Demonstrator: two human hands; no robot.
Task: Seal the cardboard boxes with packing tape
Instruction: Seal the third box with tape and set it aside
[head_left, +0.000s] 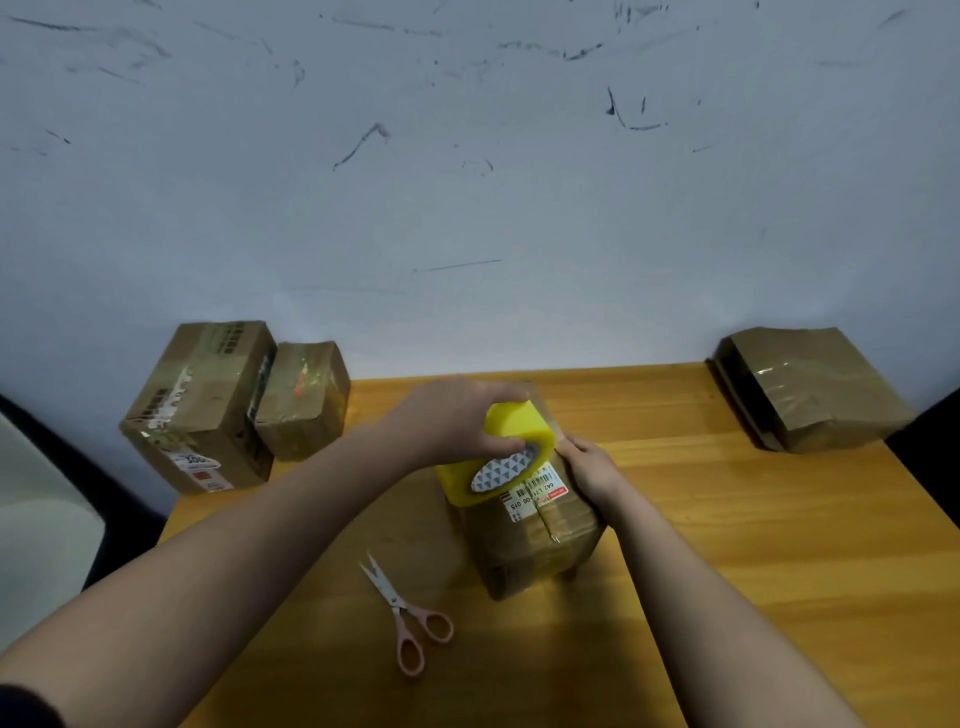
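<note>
A small cardboard box (540, 551) with a white shipping label stands in the middle of the wooden table (779, 545). My left hand (452, 421) grips a yellow roll of packing tape (498, 457) held over the box's far end. A clear strip of tape runs from the roll towards my right hand (589, 467), which presses on the box's far right top edge with the fingers curled onto it. The box's top seam shows in front of the label.
Pink-handled scissors (408, 618) lie shut on the table in front of the box, to its left. Two taped boxes (202, 410) (304, 400) stand at the back left against the wall. Another taped box (810, 387) sits at the back right corner.
</note>
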